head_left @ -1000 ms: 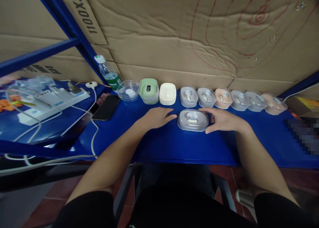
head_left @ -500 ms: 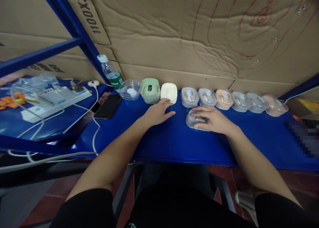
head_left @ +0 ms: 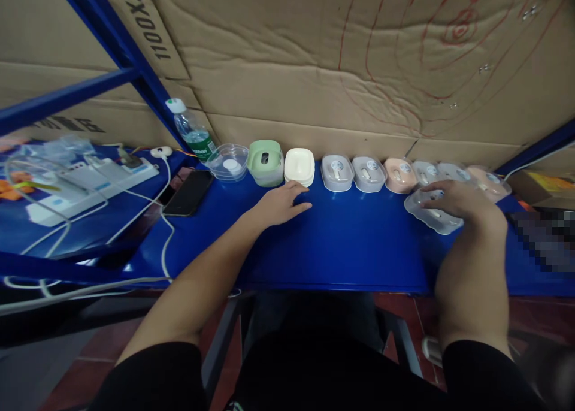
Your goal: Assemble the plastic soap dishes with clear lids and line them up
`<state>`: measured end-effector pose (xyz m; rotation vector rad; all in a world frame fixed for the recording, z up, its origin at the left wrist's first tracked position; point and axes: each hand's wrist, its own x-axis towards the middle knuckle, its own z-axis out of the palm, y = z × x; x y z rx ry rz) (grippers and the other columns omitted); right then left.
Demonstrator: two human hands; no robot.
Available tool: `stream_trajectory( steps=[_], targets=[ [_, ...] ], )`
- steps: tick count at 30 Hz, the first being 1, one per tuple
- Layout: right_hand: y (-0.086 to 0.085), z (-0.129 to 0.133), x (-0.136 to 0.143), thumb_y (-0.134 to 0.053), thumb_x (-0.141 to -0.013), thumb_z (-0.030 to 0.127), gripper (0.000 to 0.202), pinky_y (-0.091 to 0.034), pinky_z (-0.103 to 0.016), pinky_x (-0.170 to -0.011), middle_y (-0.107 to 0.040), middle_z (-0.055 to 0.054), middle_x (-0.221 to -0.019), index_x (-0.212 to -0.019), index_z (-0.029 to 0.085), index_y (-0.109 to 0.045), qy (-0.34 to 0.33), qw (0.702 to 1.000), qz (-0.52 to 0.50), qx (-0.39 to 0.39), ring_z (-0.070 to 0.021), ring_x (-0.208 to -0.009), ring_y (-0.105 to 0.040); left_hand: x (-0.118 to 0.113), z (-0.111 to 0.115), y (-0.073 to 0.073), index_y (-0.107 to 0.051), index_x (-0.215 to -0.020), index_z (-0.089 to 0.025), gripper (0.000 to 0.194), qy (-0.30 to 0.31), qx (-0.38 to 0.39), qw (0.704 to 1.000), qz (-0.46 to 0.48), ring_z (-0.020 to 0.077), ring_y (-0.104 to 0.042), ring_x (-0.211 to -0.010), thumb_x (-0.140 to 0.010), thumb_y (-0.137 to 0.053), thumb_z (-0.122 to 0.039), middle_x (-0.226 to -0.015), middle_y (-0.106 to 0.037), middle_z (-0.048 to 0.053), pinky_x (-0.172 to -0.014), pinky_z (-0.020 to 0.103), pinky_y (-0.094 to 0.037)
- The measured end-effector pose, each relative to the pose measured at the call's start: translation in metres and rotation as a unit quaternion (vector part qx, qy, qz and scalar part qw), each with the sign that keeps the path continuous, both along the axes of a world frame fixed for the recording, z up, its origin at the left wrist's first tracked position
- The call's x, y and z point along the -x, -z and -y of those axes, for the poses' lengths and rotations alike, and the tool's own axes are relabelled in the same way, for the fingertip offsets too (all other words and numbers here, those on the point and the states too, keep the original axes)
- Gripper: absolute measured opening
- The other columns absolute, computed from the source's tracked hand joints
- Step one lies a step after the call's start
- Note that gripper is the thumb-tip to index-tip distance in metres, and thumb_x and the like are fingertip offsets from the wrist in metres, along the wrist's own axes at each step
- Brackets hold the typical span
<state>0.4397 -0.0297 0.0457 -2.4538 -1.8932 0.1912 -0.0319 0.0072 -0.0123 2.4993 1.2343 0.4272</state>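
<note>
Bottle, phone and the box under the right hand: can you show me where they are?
Bottle [head_left: 202, 147]: head view, on its green label.
Phone [head_left: 189, 193]: head view, on its dark screen.
Box [head_left: 421, 212] under the right hand [head_left: 471, 199]: head view, on its left part.

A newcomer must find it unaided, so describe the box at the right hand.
Find the blue table against the cardboard wall, with a row of lidded boxes along its back. In front of that row's right half, the right hand lies over a translucent grey box. It alone is forward of the row, nearer the table's front edge.
</note>
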Motion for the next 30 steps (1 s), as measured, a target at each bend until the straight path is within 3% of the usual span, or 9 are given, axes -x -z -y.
stream_trajectory(
  steps=[5, 9, 12, 14, 17, 19, 25, 27, 30],
  targets=[
    [0.008, -0.002, -0.044, -0.093, -0.072, 0.035, 0.049, -0.046, -0.04, -0.07, -0.079, -0.019, -0.106, -0.116, 0.018, -0.083, 0.075, 0.997, -0.025, -0.024, -0.0239, -0.074, -0.063, 0.001, -0.001, 0.002, -0.062, -0.143, -0.021, 0.051, 0.003, 0.002, 1.0, -0.009, 0.0252, -0.072, -0.112, -0.104, -0.057, -0.053, -0.149, -0.063, 0.013, -0.1, 0.041, -0.056],
    [0.018, -0.001, -0.071, -0.089, -0.075, 0.025, 0.043, -0.045, -0.04, -0.073, -0.079, -0.019, -0.112, -0.116, 0.018, -0.083, 0.138, 0.99, -0.017, -0.034, -0.0228, -0.076, -0.062, 0.0, 0.0, -0.001, -0.061, -0.145, -0.019, 0.053, 0.005, 0.004, 1.0, -0.021, 0.0255, -0.072, -0.112, -0.104, -0.056, -0.052, -0.15, -0.062, 0.014, -0.1, 0.04, -0.056],
    [0.017, 0.001, -0.067, -0.083, -0.082, 0.03, 0.04, -0.044, -0.041, -0.078, -0.079, -0.02, -0.119, -0.12, 0.019, -0.082, 0.173, 0.981, 0.009, -0.09, -0.0263, -0.088, -0.066, -0.001, 0.002, -0.003, -0.061, -0.146, -0.018, 0.054, 0.007, 0.003, 1.0, -0.031, 0.0262, -0.072, -0.113, -0.105, -0.056, -0.052, -0.15, -0.062, 0.014, -0.101, 0.041, -0.055],
    [0.014, -0.001, -0.05, -0.079, -0.086, 0.036, 0.043, -0.045, -0.042, -0.083, -0.078, -0.022, -0.125, -0.124, 0.016, -0.081, 0.157, 0.974, 0.012, -0.16, -0.0294, -0.098, -0.068, -0.002, 0.002, -0.004, -0.061, -0.145, -0.02, 0.052, 0.003, -0.003, 1.0, -0.027, 0.0264, -0.071, -0.115, -0.104, -0.057, -0.052, -0.15, -0.063, 0.013, -0.102, 0.041, -0.055],
    [0.013, -0.008, -0.008, -0.072, -0.09, 0.036, 0.043, -0.049, -0.039, -0.087, -0.08, -0.021, -0.118, -0.125, 0.011, -0.078, 0.048, 0.957, -0.061, -0.281, -0.0276, -0.094, -0.07, 0.0, 0.0, -0.005, -0.063, -0.141, -0.022, 0.048, -0.036, -0.033, 0.999, 0.006, 0.0262, -0.07, -0.118, -0.103, -0.059, -0.05, -0.149, -0.063, 0.011, -0.102, 0.04, -0.056],
    [0.018, -0.014, 0.027, -0.069, -0.092, 0.04, 0.044, -0.053, -0.038, -0.08, -0.081, -0.018, -0.112, -0.126, 0.013, -0.077, -0.05, 0.946, -0.124, -0.294, -0.0249, -0.08, -0.07, 0.004, -0.004, -0.006, -0.064, -0.139, -0.022, 0.045, -0.097, -0.066, 0.992, 0.036, 0.0267, -0.069, -0.12, -0.103, -0.061, -0.047, -0.151, -0.061, 0.011, -0.103, 0.04, -0.056],
    [0.058, -0.015, 0.127, -0.066, -0.097, 0.052, 0.038, -0.059, -0.041, -0.081, -0.083, -0.009, -0.099, -0.117, 0.022, -0.08, -0.359, 0.898, -0.2, -0.156, -0.0254, -0.082, -0.075, 0.031, -0.023, -0.01, -0.064, -0.139, -0.022, 0.044, -0.26, -0.102, 0.959, 0.049, 0.0368, -0.063, -0.132, -0.098, -0.067, -0.037, -0.155, -0.054, 0.016, -0.108, 0.052, -0.055],
    [0.068, -0.013, 0.145, -0.066, -0.098, 0.05, 0.036, -0.059, -0.041, -0.082, -0.082, -0.009, -0.101, -0.117, 0.022, -0.08, -0.414, 0.878, -0.206, -0.12, -0.0244, -0.085, -0.076, 0.039, -0.028, -0.011, -0.068, -0.132, -0.021, 0.037, -0.287, -0.086, 0.953, 0.039, 0.0383, -0.063, -0.13, -0.098, -0.067, -0.034, -0.149, -0.058, 0.017, -0.108, 0.054, -0.054],
    [0.073, -0.014, 0.149, -0.065, -0.099, 0.049, 0.036, -0.059, -0.04, -0.08, -0.082, -0.008, -0.102, -0.118, 0.022, -0.08, -0.42, 0.876, -0.211, -0.113, -0.0232, -0.084, -0.076, 0.048, -0.034, -0.012, -0.073, -0.114, -0.021, 0.021, -0.305, -0.07, 0.949, 0.038, 0.0369, -0.065, -0.126, -0.098, -0.067, -0.032, -0.137, -0.065, 0.016, -0.108, 0.054, -0.053]
  ],
)
